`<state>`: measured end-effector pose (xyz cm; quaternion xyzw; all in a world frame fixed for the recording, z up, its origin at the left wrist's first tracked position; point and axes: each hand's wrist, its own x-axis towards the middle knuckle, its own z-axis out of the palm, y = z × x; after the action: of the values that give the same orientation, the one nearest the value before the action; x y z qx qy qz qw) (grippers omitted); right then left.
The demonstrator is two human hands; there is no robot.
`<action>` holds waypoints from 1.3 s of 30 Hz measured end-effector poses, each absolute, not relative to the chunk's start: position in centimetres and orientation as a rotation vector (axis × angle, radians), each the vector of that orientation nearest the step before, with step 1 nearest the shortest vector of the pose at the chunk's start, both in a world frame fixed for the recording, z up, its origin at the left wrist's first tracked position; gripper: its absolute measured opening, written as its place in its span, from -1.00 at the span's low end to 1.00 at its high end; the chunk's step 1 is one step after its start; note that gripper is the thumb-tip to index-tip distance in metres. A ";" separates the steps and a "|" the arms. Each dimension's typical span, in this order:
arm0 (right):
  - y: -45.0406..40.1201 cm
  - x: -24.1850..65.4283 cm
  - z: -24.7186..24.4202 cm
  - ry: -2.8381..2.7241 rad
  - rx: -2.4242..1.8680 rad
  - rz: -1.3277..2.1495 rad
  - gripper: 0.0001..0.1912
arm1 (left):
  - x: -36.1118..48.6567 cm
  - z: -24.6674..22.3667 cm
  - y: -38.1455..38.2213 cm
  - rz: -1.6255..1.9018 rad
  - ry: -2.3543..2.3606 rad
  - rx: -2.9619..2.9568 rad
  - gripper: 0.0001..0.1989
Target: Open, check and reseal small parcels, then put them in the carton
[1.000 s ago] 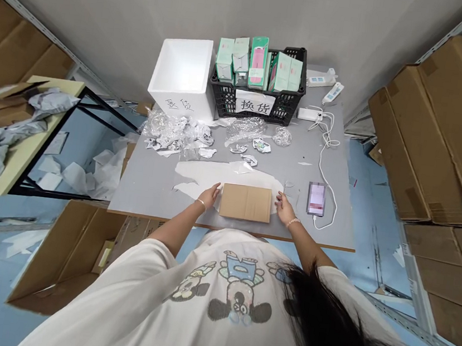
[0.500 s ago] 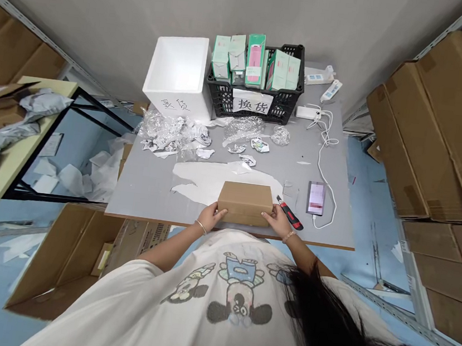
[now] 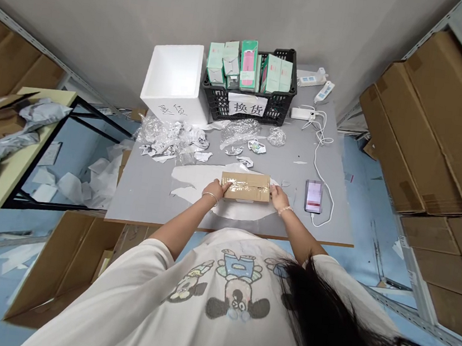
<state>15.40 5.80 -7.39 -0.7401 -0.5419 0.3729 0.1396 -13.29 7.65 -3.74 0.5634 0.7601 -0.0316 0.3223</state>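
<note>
A brown cardboard box point(image 3: 246, 188) with shiny clear tape across its visible face is held over a torn white sheet point(image 3: 192, 176) near the table's front edge. My left hand point(image 3: 215, 188) grips the box's left end, its thumb on the taped face. At the right end, my right hand point(image 3: 279, 197) presses against the side with its fingers. The red and black cutter cannot be seen now; a phone point(image 3: 313, 196) on a white cable lies to the right.
At the back of the grey table point(image 3: 139, 201) stand a white foam box point(image 3: 171, 109) and a black crate point(image 3: 278, 111) of green boxes. Crumpled plastic point(image 3: 172, 137) lies front-left of them. Large cartons point(image 3: 431, 119) stand at right, a shelf with grey parcels point(image 3: 48, 114) at left.
The box has been turned so a taped face shows, and it has moved slightly away from my body. Both hands still hold its ends. The cutter has dropped out of sight.
</note>
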 end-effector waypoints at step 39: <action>2.1 18.6 -5.6 -1.083 -1.770 1.518 -0.71 | -2.3 -1.8 9.7 -0.210 1.520 2.320 0.17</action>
<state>18.59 2.14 -5.56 -0.6605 -0.4041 0.5668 0.2815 -2.33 9.74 -1.79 0.8207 0.5376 -0.0741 0.1789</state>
